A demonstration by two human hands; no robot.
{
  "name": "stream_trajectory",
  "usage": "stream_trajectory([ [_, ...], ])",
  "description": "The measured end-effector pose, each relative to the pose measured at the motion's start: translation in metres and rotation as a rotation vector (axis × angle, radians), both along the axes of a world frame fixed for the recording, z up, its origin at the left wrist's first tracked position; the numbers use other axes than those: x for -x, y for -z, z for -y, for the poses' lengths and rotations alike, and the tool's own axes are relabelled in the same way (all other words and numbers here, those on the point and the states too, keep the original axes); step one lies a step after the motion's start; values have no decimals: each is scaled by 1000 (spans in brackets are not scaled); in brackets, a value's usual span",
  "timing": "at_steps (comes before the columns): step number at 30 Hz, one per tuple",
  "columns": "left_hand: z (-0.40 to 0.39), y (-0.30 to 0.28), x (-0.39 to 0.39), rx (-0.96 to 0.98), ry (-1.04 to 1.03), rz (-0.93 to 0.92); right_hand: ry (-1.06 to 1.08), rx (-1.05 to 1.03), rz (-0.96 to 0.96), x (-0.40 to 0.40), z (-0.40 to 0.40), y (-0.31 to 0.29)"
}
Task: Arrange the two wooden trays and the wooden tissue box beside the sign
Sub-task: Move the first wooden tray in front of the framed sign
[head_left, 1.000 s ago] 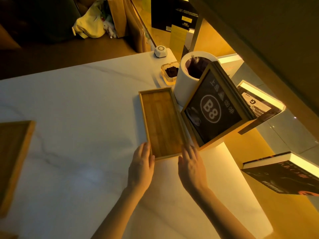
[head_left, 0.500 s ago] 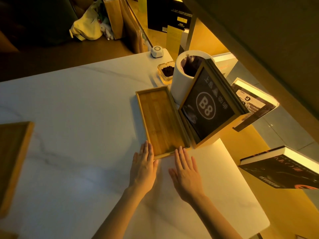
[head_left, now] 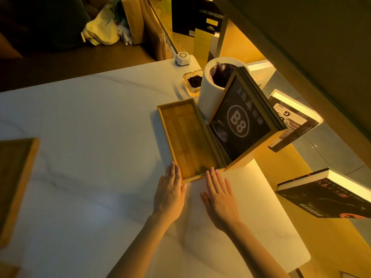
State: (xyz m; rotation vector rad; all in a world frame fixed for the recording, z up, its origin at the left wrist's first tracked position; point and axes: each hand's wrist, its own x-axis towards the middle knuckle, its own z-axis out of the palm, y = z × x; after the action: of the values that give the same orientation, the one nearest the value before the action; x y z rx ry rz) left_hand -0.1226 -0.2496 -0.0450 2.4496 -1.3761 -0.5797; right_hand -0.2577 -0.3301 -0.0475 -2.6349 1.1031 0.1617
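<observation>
Long shallow rectangular bamboo tray lies flat on the white marble-look tabletop, its long right edge just beside the base of the black wood-framed "B8" sign. Likely placed so because the task wants the wooden pieces lined up along the sign; the long side runs parallel to the frame.

Left hand is flat, palm down, fingers straight and close together, tips touching the near left corner of the tray. Right hand is also flat on the table, fingers slightly spread, tips at the near short edge. Neither hand grips anything. Judgement: flat fingertip contact suits nudging or squaring the tray, not lifting it.

Sign leans tilted back, standing in front of the white cylindrical bin with a dark liner, so the tray fits only on the sign's left side.

Second wooden tray, darker and squarer, sits at the far left table edge, well apart from the sign, partly cut off by the frame. Not yet arranged. The wooden tissue box cannot be identified for sure here.

Judgement: first tray about placed, two items left. Risk: pushing the tray further could knock the leaning sign.
</observation>
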Motion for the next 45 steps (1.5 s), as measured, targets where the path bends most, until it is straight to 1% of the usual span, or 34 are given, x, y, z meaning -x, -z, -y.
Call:
stream_trajectory([
  [6,-3,1,0,-20,11,1,-45,-39,65,3,-2,2],
  [8,-3,0,1,-18,9,-3,-43,-45,53,4,-2,3],
  [10,-3,-2,2,-27,12,-3,-32,-2,32,4,-3,4],
  [13,-3,-2,3,-37,12,-5,5,2,38,3,-4,4],
  [17,-3,-2,3,-43,16,-9,0,35,34,5,-3,5],
  [24,-2,-3,-1,-73,43,14,-48,6,65,4,-1,6],
  [32,0,-6,-3,-95,58,14,-57,4,49,0,1,4],
  [38,2,-13,-3,-110,40,-15,-27,-19,0,-6,0,-10],
  [41,1,-17,-8,-138,71,-25,-22,51,7,-15,4,-23],
  [43,0,-24,-14,-149,104,-30,-36,99,-40,-25,7,-34],
  [45,-3,-33,-23,-138,87,-54,-67,75,-96,-37,11,-48],
])
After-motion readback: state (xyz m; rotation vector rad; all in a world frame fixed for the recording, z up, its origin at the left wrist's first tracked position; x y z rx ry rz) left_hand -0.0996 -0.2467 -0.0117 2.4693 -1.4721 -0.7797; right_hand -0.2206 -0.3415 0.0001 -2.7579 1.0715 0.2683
